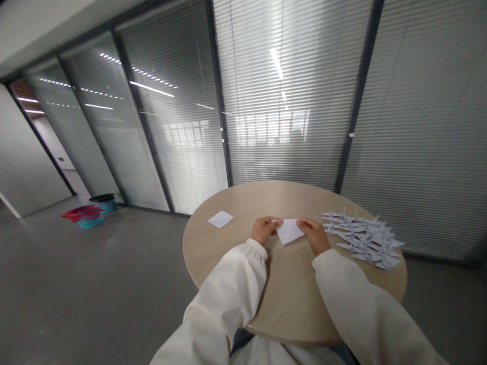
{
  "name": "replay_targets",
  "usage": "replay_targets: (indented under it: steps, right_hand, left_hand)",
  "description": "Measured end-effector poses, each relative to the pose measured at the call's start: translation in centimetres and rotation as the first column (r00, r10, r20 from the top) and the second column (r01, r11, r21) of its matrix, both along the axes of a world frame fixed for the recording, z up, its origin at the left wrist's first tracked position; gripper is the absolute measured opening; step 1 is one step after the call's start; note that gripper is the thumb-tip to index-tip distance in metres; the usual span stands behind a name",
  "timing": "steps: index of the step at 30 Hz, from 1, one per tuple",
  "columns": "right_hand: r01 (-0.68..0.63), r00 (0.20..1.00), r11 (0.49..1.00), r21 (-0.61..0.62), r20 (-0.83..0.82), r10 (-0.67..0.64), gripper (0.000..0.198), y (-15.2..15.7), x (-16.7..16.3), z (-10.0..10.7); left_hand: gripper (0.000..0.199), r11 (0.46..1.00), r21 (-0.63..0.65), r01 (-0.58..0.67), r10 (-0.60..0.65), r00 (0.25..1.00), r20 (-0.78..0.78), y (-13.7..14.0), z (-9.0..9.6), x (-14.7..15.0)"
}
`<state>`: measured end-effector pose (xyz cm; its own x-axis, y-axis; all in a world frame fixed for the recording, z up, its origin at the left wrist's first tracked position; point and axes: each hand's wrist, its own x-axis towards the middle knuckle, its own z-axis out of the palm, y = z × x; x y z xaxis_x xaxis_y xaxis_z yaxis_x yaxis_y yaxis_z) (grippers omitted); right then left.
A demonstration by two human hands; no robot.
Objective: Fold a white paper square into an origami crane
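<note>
Between my hands, just above the round table, is a white sheet of paper (289, 232) with one corner pointing toward me. My left hand (265, 230) pinches its left corner, thumb on top. On the opposite side, my right hand (314, 234) grips the right corner, its thumb also lying over the paper. The fingers beneath the sheet are mostly hidden. To the right of my right hand stand several folded white paper cranes (367, 238), grouped in close rows. A flat stack or sheet of white paper (220, 219) lies to the left.
The round wooden table (292, 294) reaches close to a glass partition with blinds (289, 152). On the grey floor at the left stand a blue bin with a red liner (84, 217) and another blue bin with a black liner (105, 203).
</note>
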<state>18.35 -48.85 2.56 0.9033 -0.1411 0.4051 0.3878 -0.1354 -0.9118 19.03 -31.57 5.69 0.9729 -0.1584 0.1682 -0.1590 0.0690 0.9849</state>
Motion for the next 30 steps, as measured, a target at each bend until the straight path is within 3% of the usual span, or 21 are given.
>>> replay_targets:
  steps: [6, 15, 20, 24, 27, 30]
  right_hand:
    - [-0.047, 0.998, 0.992, -0.12, 0.046, 0.052, 0.031, 0.4, -0.7, 0.8]
    - [-0.048, 0.995, 0.993, -0.104, 0.078, 0.056, 0.033, 0.4, -0.9, 1.0]
    - [-0.068, 0.991, 0.984, -0.164, 0.101, 0.085, 0.03, 0.6, -1.1, 1.0]
    - [-0.051, 0.973, 0.978, -0.201, 0.213, 0.094, 0.039, 0.9, -1.5, 1.3]
    - [-0.095, 0.942, 0.94, -0.327, 0.276, 0.191, 0.03, 1.1, -1.9, 1.5]
    - [-0.112, 0.923, 0.899, -0.423, 0.291, 0.252, 0.022, 1.3, -2.1, 1.5]
  left_hand:
    - [0.039, 0.985, 0.17, 0.037, -0.039, 0.999, 0.008, 0.0, -0.2, -0.2]
    - [0.044, 0.986, 0.121, 0.113, -0.107, 0.993, -0.057, 0.0, -0.1, -0.4]
    - [0.045, 0.97, 0.166, 0.178, -0.167, 0.983, -0.077, 0.0, -0.9, 0.1]
    - [0.043, 0.996, 0.045, 0.071, -0.067, 0.994, -0.088, 0.2, -1.0, 0.5]
    - [0.04, 0.996, -0.086, -0.033, 0.024, 0.993, -0.112, 0.4, -1.0, 0.6]
    - [0.039, 0.982, -0.182, -0.051, 0.027, 0.991, -0.131, 0.4, -1.0, 0.7]
